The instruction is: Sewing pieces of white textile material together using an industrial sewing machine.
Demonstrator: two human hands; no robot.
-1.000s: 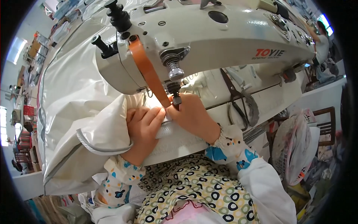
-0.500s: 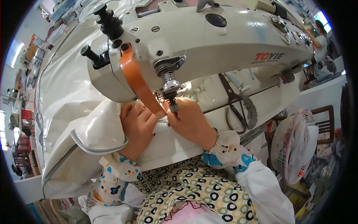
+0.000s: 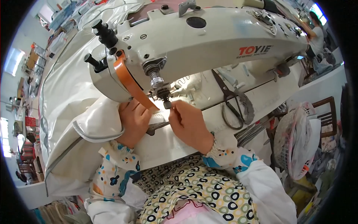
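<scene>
The white cloth (image 3: pixel 97 118) lies left of and beyond the left hand (image 3: pixel 133 124), the nearer one, its long edge running away from the person, those fingers close together, while the right hand (image 3: pixel 191 125) sits curled under the sewing machine (image 3: pixel 209 43), whether pinching anything I can't tell.

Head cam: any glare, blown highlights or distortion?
Head view: glow beside the curved orange strip washes out detail; head view: sheen streaks the glossy white sheet; head view: fisheye likely exaggerates the curve of the cream metal sewing machine, corners black, bright window blown out near left rim.
</scene>
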